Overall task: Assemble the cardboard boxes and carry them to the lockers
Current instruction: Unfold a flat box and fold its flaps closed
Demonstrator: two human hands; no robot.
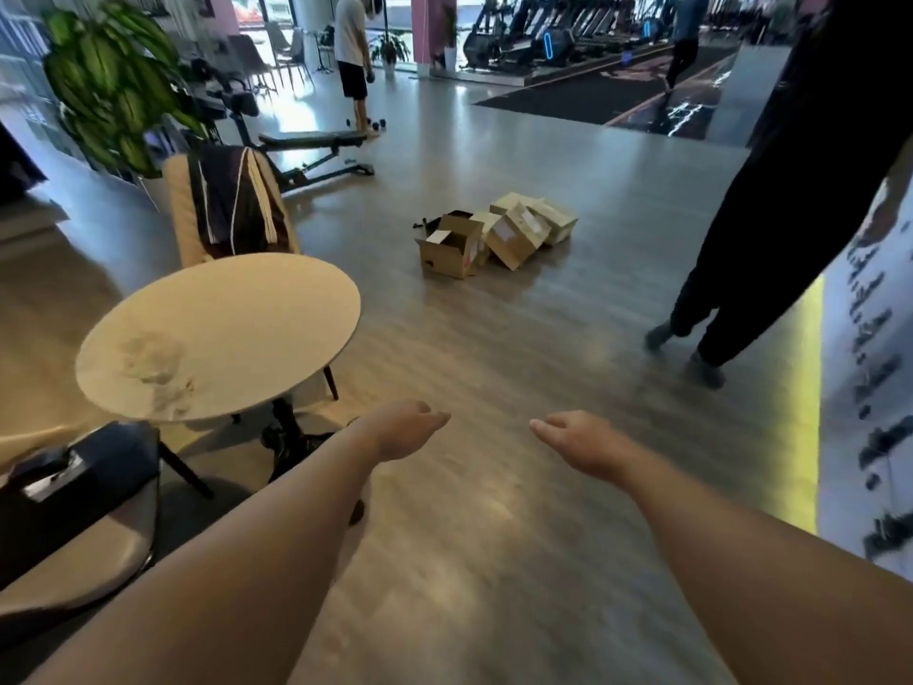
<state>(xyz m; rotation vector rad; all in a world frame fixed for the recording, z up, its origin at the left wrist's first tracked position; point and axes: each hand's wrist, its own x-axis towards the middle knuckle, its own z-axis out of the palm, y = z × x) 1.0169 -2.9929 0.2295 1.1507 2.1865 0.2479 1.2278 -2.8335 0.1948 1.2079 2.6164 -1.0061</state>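
The boxes (pixel 496 232) sit in a heap on the floor (pixel 494 363), well apart from both hands, past the round table (pixel 217 333). Most look put together, and one at the front has its flaps up. None looks carried off yet (no lockers in sight). The left hand (pixel 410 432) and right hand (pixel 575 440) reach forward, fingers loosely curled, holding nothing
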